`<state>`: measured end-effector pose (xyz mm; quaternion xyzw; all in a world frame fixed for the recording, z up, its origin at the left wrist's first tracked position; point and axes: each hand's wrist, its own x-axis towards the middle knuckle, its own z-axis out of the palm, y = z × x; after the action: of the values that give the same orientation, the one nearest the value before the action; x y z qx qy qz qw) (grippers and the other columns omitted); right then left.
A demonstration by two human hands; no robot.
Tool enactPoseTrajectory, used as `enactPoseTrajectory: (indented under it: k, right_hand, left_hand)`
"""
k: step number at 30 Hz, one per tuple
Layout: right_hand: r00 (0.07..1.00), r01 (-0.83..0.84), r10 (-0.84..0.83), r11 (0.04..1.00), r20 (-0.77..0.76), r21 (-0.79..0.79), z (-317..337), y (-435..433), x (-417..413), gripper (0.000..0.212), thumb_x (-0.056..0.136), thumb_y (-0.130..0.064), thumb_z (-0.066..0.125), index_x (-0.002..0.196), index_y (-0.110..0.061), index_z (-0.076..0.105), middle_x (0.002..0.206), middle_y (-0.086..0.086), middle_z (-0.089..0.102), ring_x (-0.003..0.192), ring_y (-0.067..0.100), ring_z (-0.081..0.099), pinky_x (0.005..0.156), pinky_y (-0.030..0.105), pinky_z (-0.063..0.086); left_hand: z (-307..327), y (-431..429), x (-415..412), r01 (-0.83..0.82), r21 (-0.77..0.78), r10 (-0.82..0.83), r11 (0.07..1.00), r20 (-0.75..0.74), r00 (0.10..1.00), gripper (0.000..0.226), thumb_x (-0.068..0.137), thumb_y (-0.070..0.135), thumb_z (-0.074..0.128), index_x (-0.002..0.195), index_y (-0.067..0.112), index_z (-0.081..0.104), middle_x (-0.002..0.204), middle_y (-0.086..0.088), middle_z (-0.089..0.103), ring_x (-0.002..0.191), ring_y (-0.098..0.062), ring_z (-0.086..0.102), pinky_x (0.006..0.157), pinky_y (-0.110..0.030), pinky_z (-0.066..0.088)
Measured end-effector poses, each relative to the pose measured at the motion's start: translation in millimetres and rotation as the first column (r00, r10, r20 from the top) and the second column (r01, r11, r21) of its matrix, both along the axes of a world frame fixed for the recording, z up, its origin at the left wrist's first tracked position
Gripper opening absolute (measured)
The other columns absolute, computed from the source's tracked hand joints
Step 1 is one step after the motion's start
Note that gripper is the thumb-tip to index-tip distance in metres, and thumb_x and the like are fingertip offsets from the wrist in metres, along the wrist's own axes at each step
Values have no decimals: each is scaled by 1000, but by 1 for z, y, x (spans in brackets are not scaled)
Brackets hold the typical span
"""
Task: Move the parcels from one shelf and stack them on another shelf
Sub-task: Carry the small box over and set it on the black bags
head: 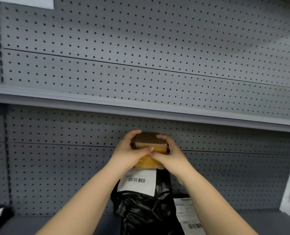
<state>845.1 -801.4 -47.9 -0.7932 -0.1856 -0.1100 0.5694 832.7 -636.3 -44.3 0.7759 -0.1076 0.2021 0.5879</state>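
Reaching forward with both bare forearms, left hand (pixel 127 150) and right hand (pixel 170 154) clasping a small brown parcel (pixel 149 141) from either side, thumbs meeting on its near face. Sitting atop the black bagged parcel (pixel 141 209), long axis seemingly running left-right. Leaving open room above, just under the shelf edge (pixel 141 111).

Both bare forearms reach up and forward, converging toward 12 o'clock. The left hand (pixel 130 150) curls its fingers over the top at 11 o'clock — thumb pointing toward 3. The right hand (pixel 170 154) mirrors it, fingers clenched — the two thumbs meet.
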Motion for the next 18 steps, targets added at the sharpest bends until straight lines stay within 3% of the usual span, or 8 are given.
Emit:
enactPoseTrajectory:
  k: [4,8,14,18]
  right_hand:
    - [1000,-3,3,1000,-14,-8,-9,-8,2,60,81,-27,76,131,-42,48,122,-9,60,105,7,61,85,22,54]
    - [999,-29,28,999,-28,-15,-17,-12,5,60,79,-24,76,128,-44,47,125,-9,59,107,7,61,88,24,54]
    - [999,-37,36,999,-21,-21,-16,-11,2,63,79,-25,78,131,-42,47,129,-8,55,111,8,58,81,17,53]
    - [1000,2,-1,1000,25,-17,-10,-16,-3,69,77,-25,81,133,-43,47,139,-13,46,124,6,44,97,24,44]
  left_hand:
    - [-4,-6,0,-30,66,32,997,-30,999,73,75,29,82,138,32,45,130,10,53,104,1,49,68,1,37]
    - [-10,-9,-3,-14,53,18,999,-70,997,95,72,29,85,148,33,28,145,1,46,113,-6,49,96,-22,44]
    - [-6,-7,-6,20,78,-13,997,-85,996,102,72,28,85,151,32,20,151,-2,38,115,-6,43,96,-23,41]
    - [-5,-2,-8,13,67,-6,998,-101,995,106,68,35,86,151,36,20,154,-2,36,129,-13,42,96,-25,39]
